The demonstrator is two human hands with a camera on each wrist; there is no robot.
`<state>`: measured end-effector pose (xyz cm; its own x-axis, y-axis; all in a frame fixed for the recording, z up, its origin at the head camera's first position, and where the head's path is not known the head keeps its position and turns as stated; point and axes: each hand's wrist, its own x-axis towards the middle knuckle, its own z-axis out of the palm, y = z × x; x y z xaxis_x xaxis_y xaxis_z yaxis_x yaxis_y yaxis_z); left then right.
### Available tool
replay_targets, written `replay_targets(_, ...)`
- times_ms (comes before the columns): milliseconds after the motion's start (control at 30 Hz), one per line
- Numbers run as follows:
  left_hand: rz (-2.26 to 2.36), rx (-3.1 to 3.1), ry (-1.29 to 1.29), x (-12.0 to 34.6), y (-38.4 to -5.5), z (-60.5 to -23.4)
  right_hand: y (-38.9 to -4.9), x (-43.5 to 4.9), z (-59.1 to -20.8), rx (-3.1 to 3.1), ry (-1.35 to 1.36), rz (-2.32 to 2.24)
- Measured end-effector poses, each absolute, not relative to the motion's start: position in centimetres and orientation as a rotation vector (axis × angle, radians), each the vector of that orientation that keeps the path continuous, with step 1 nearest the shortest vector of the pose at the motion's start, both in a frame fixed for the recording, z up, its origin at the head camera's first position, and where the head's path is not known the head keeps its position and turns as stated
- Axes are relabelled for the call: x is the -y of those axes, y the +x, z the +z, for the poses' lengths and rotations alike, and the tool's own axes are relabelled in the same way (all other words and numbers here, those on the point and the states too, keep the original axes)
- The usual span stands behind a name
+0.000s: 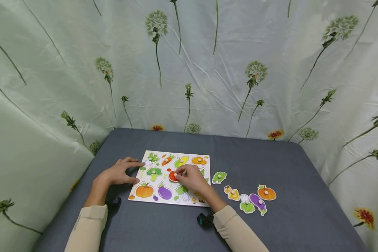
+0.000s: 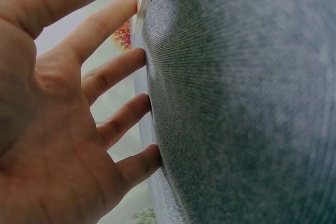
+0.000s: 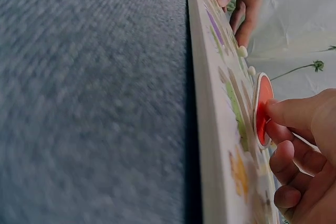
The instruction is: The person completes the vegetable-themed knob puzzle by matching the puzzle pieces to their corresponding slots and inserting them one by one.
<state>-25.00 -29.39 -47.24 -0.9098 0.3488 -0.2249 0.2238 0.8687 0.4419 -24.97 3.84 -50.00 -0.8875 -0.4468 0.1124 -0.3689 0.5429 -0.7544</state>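
Observation:
The right hand [image 1: 193, 178] pinches a red, tomato-like puzzle piece [image 3: 263, 111] by its knob over the middle of a white vegetable puzzle board [image 3: 207, 124]. In the right wrist view the piece stands close to the board's surface; whether it touches cannot be told. Fingers spread, the left hand [image 1: 121, 173] rests at the board's left edge, its index finger and thumb touching the border. In the left wrist view, the other fingertips [image 2: 140, 103] meet the grey cloth. Pictured on the board are a broccoli [image 1: 153, 173], a pumpkin [image 1: 144, 190] and an eggplant [image 1: 165, 192].
Loose knobbed pieces lie right of the board: a leafy green one [image 1: 219, 177], a yellow one [image 1: 232, 193], a bok choy [image 1: 247, 204], an eggplant [image 1: 259, 202] and a pumpkin [image 1: 266, 193]. A floral curtain [image 1: 208, 87] surrounds the grey-covered table [image 1: 163, 227].

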Motion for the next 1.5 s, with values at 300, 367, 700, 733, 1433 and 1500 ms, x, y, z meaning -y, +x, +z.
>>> replay_targets(300, 0.605, -2.736, 0.445, 29.28, -25.08, -47.47, -24.63, -3.58, -49.96, -2.689, -0.666, -1.264)
replay_targets(367, 0.605, -2.738, 0.448, 29.27, -25.1, -47.52, -24.58, -3.57, -49.96, -2.693, -0.65, -1.26)
replay_targets(700, 0.612, -2.734, 0.438, 29.13, -25.22, -47.31, -24.57, -3.41, -50.31, -2.726, -0.591, -1.237)
replay_targets(733, 0.611, -2.735, 0.438, 29.13, -25.23, -47.3, -24.57, -3.38, -50.35, -2.731, -0.589, -1.231)
replay_targets(1433, 0.602, -2.737, 0.441, 29.41, -25.05, -47.45, -24.11, -3.21, -50.4, -2.74, -0.587, -1.279)
replay_targets(1500, 0.604, -2.735, 0.444, 29.45, -25.0, -47.46, -24.07, -3.33, -50.28, -2.717, -0.592, -1.297)
